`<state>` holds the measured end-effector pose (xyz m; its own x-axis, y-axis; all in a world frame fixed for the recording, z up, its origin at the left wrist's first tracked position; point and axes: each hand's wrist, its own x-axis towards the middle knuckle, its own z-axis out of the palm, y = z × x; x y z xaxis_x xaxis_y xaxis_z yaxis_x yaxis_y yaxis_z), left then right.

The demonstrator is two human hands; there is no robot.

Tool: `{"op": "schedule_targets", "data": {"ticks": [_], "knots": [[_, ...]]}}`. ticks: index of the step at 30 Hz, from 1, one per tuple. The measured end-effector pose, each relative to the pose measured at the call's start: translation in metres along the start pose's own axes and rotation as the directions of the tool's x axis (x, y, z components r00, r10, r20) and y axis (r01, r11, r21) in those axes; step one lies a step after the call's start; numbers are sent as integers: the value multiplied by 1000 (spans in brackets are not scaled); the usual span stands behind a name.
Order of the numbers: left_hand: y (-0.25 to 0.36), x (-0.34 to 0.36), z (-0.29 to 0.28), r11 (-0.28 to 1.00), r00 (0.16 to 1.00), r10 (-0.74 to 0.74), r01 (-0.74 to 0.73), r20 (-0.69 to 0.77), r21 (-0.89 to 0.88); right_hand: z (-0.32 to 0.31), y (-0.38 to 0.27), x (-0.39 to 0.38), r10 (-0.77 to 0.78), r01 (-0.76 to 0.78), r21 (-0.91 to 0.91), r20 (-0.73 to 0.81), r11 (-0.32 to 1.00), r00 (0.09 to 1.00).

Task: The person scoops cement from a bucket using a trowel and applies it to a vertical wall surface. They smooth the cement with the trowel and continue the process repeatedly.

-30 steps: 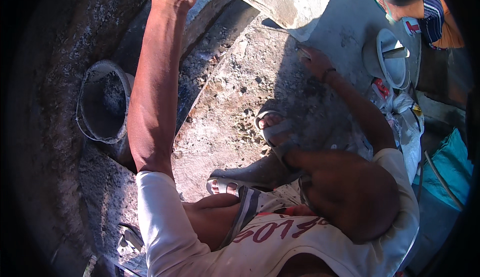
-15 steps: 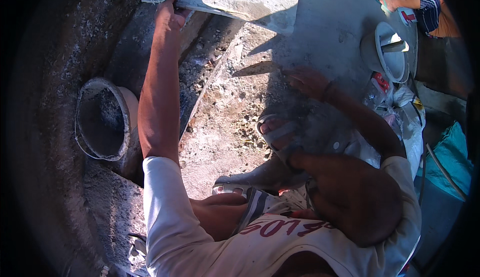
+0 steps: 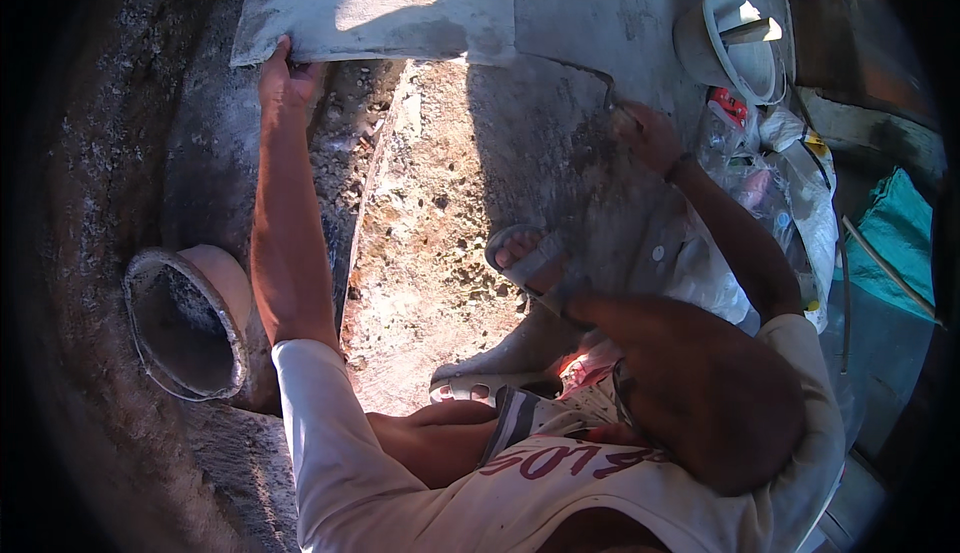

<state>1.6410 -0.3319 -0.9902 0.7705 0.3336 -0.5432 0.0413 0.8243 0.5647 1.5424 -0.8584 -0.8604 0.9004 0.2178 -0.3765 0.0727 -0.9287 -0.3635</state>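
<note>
My left hand is closed on the near edge of a flat, pale grey slab, toward its left end, with the thumb on top. Half in sun and half in shade, the slab lies level over rough ground at the far side. My right hand grips a trowel. Its thin blade is seen almost edge-on and points left to the slab's right end; whether it touches is hard to tell. The trowel's handle is mostly hidden in my fist.
A mortar-crusted bucket lies tipped at left beside a dark rough wall. At the upper right is a white bucket with a stick-like piece inside. Plastic bags, a teal sack and a rod lie at right.
The slab now lies flatter and farther left in view. My right hand has drawn the trowel up from the rough ground to the slab's right end. The other person has mostly left view.
</note>
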Motion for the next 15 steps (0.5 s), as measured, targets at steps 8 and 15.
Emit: {"op": "schedule_targets", "data": {"ticks": [8, 15], "knots": [[-2, -4, -22, 992, 1000, -20, 23, -22, 127, 64, 23, -19, 18, -17, 16, -47, 1000, 999], [1, -16, -26, 978, 999, -45, 48, -18, 201, 71, 1, -60, -105, 103, 24, 78, 994, 991]]}}
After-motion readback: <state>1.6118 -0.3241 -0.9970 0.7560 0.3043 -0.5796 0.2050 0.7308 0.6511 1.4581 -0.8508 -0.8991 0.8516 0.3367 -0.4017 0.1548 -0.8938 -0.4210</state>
